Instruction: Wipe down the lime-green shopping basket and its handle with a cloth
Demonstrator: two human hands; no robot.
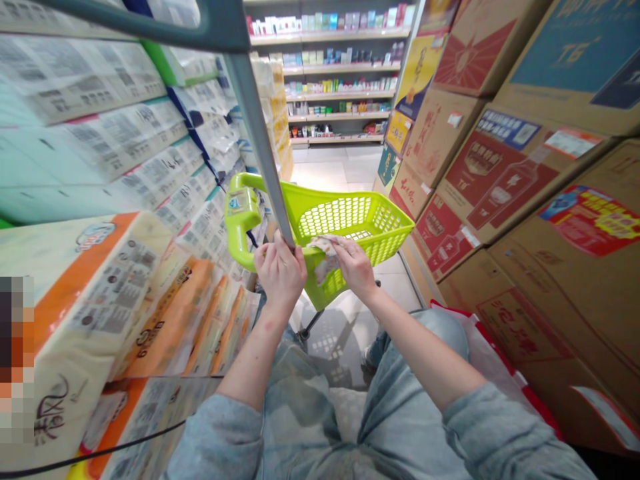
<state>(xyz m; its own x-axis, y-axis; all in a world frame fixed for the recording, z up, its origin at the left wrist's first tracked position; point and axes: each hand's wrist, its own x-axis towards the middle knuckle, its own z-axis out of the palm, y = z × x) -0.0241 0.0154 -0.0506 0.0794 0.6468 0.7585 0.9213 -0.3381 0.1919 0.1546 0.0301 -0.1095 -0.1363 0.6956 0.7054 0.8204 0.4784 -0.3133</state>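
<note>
A small lime-green shopping cart [345, 200] with perforated basket walls stands in front of me. My left hand [280, 273] is closed around the lower end of a grey pole [257, 127], close to the cart's near rim. This pole slants up to a dark grey frame piece at the top left. In my right hand [356, 267], the fingers pinch a crumpled, patterned pale cloth [327, 267]. The cloth lies over the near rim and hangs against the outer wall. A chunky green handle [243, 220] juts from the cart's left side.
Stacked tissue packs [125, 287] line the left side, with a black cable [130, 440] across the lower ones. Printed cardboard boxes [500, 173] are piled on the right. Product shelves [340, 70] stand at the aisle's end. A red-edged white bag [490, 353] is beside my leg.
</note>
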